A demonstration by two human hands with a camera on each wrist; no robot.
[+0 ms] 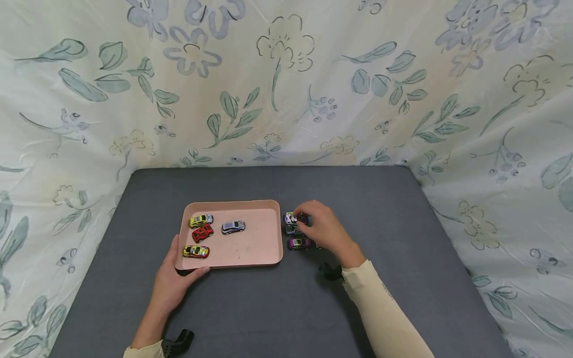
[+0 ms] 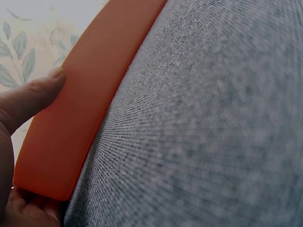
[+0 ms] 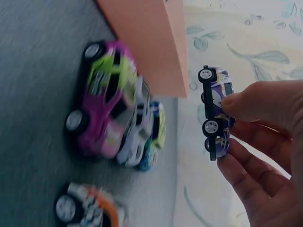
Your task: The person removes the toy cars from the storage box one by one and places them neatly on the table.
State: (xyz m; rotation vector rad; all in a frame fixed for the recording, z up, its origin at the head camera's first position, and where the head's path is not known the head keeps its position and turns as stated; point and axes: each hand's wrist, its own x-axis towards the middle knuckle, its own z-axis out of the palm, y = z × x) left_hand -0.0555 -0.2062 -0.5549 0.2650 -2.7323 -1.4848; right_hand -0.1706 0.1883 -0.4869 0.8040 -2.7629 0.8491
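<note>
Pinching a purple toy car [image 3: 218,113] between thumb and fingers, a person's right hand [image 1: 324,227] holds it off the gray cloth [image 1: 268,308], just right of a pink tray [image 1: 257,241], while the left hand [image 1: 172,281] grips the tray's near left corner, thumb pressed to the outer wall. Toward the tray's left end sit a yellow car [image 1: 201,221], a red car [image 1: 202,233] and a yellow-and-red car [image 1: 195,251], with a silver-blue car [image 1: 233,227] nearer the middle. Beyond the right wall, a magenta-and-green car [image 3: 111,101], a silver car [image 3: 136,125] and a blue-and-yellow car [image 3: 155,135] stand side by side, an orange-and-white car [image 3: 90,205] near them. Floral fabric [image 1: 286,124] forms the backdrop.
</note>
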